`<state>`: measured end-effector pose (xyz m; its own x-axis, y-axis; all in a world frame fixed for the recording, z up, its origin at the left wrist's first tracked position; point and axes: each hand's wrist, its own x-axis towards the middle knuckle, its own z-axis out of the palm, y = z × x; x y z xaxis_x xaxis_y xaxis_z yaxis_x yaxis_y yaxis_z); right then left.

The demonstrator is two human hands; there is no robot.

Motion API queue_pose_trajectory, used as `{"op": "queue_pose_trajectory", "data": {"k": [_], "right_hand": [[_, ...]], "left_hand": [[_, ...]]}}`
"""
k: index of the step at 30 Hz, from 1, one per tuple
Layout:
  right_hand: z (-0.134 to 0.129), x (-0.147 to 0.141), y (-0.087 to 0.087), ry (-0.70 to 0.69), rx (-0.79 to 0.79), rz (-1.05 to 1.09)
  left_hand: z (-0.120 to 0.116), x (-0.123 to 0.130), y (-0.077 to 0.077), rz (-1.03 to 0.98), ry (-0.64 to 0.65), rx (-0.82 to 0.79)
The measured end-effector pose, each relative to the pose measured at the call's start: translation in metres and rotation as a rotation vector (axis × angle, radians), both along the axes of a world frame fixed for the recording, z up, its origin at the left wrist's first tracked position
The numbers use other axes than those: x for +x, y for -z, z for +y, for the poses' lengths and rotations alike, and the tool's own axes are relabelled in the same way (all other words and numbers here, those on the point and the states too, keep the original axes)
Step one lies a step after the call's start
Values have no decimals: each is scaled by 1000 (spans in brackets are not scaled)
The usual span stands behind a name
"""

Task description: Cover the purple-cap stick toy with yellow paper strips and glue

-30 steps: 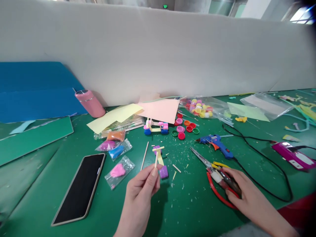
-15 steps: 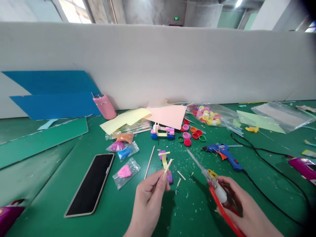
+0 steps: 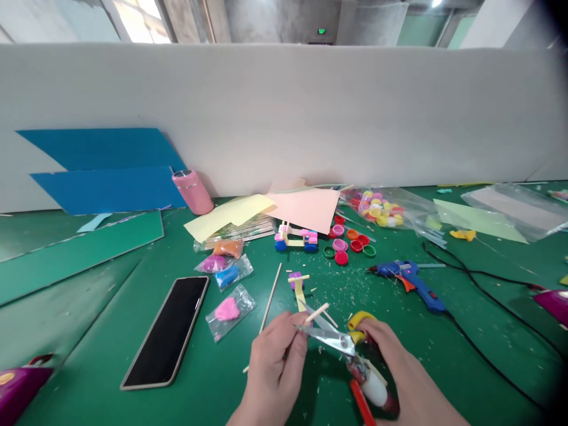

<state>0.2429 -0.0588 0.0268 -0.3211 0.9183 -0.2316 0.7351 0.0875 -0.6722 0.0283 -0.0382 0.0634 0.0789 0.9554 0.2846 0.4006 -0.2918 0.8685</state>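
My left hand point(image 3: 277, 361) pinches a short pale wooden stick point(image 3: 318, 312) between thumb and forefinger. My right hand point(image 3: 394, 361) is closed around scissors point(image 3: 332, 339) with a red and a yellow handle. Their blades are apart, with the stick between them close to my left fingertips. Partly hidden behind my left hand lies a small piece made of pale strips and purple lumps point(image 3: 296, 281). Farther back stands a toy-like build point(image 3: 296, 239) with blue and pink parts. A long thin stick point(image 3: 271, 296) lies left of the purple piece.
A blue glue gun point(image 3: 408, 278) with a black cable lies at right. Coloured bottle caps point(image 3: 341, 245) sit behind it to the left. At left are a phone point(image 3: 166, 331), clay in small bags point(image 3: 228, 309) and a pink cup point(image 3: 193, 192). A white partition point(image 3: 284, 118) stands behind.
My right hand has brought the scissors left and turned them, so the open blades now straddle the stick. The stick in my left hand has tilted flatter. The view has shifted slightly.
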Motion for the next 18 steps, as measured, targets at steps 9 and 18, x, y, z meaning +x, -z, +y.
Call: {"op": "queue_pose_trajectory", "data": {"k": [9,18], "right_hand": [[8,-9,-5,32,-36,73],[11,-17,-11,4,46,34]], "left_hand": [[0,0,4,86,61,58],[2,-4,3,155,153,168]]}}
